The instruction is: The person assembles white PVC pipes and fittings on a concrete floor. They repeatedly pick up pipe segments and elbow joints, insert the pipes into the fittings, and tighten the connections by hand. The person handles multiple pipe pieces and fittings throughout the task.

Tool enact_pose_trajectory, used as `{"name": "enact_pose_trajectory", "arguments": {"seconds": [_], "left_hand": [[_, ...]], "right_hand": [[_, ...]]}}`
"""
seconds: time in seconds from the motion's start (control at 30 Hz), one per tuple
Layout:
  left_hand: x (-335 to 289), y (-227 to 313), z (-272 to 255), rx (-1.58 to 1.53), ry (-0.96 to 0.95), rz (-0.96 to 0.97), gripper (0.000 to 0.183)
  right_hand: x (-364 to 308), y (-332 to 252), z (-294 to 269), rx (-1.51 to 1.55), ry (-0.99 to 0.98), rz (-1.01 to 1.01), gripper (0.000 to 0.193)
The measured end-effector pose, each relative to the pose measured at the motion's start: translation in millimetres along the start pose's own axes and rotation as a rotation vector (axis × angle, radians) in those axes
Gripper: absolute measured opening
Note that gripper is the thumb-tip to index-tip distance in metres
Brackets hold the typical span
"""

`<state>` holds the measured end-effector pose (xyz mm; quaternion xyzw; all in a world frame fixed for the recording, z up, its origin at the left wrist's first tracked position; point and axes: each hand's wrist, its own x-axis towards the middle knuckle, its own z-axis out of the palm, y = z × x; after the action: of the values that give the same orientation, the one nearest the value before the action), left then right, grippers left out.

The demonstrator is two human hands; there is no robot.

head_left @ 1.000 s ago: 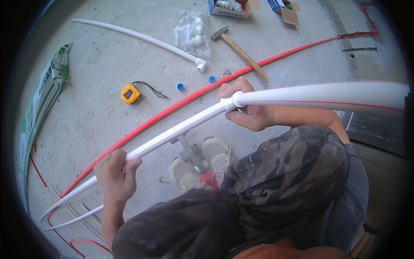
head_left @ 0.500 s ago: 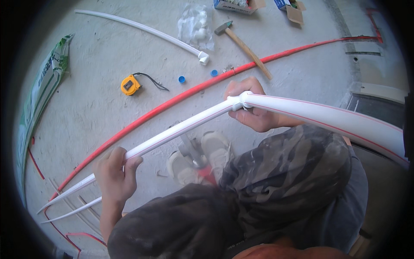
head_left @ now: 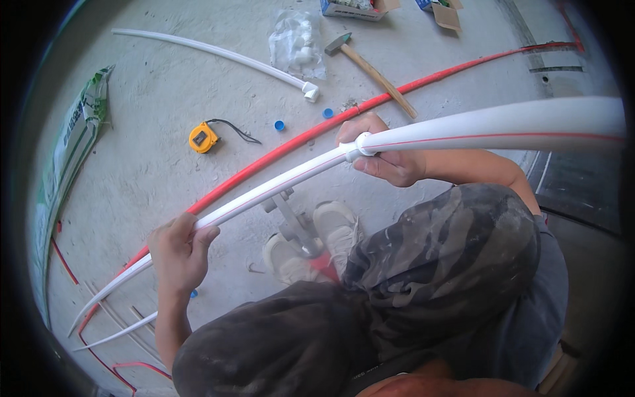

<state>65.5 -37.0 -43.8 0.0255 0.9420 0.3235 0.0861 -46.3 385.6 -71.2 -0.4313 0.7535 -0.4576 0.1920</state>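
A long white plastic pipe (head_left: pixel 271 185) with a thin red stripe runs across in front of me, held off the floor. My left hand (head_left: pixel 180 255) is wrapped round it at the left, the thumb along its near side. At a white elbow-like fitting (head_left: pixel 356 147), my right hand (head_left: pixel 390 164) grips from beneath, its fingers curled behind the joint. From that fitting a second white pipe (head_left: pixel 489 126) reaches up toward the right rim, looking wide because it is close. Between my shoes, below the pipe, stands a grey metal tool (head_left: pixel 294 228) with a red part.
A red conduit (head_left: pixel 297 142) crosses the concrete floor. Beyond it lie a hammer (head_left: pixel 374 69), a bag of white fittings (head_left: pixel 294 43), another white pipe (head_left: pixel 211 49) and open boxes (head_left: pixel 357 8). Nearer are a yellow tape measure (head_left: pixel 203 137) and blue caps (head_left: pixel 279 125). Green-white sacking (head_left: pixel 73 159) lies left.
The right-hand pipe has swung upward at its far end, and the fitting has shifted slightly left with my right hand. My left hand keeps its hold.
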Motion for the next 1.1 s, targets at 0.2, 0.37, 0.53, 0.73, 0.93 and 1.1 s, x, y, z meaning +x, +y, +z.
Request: {"name": "enact_pose_trajectory", "arguments": {"seconds": [0.2,0.37,0.53,0.73,0.93,1.1], "left_hand": [[-2.5,-1.0,2.4,-0.020,-0.003,-0.039,0.062],[3.9,-0.8,2.4,0.042,-0.005,-0.020,0.060],[8.3,7.5,-1.9,0.031,-0.028,-0.080,0.044],[9.3,5.7,2.4,0.075,-0.049,-0.050,0.045],[-1.6,7.1,-1.7,0.056,-0.011,-0.004,0.051],[-3.9,-3.9,2.9,0.042,-0.066,0.002,0.063]], "right_hand": [[3.1,-8.0,-0.1,-0.040,0.002,0.012,0.043],[-0.3,8.6,9.8,-0.002,0.072,-0.022,0.042],[3.2,11.4,10.9,0.071,0.072,0.021,0.041],[-0.2,6.8,13.4,0.074,0.135,0.001,0.034],[5.4,-8.0,7.9,-0.034,0.042,-0.041,0.051],[1.9,-5.5,8.3,0.022,0.018,-0.093,0.054]]}}
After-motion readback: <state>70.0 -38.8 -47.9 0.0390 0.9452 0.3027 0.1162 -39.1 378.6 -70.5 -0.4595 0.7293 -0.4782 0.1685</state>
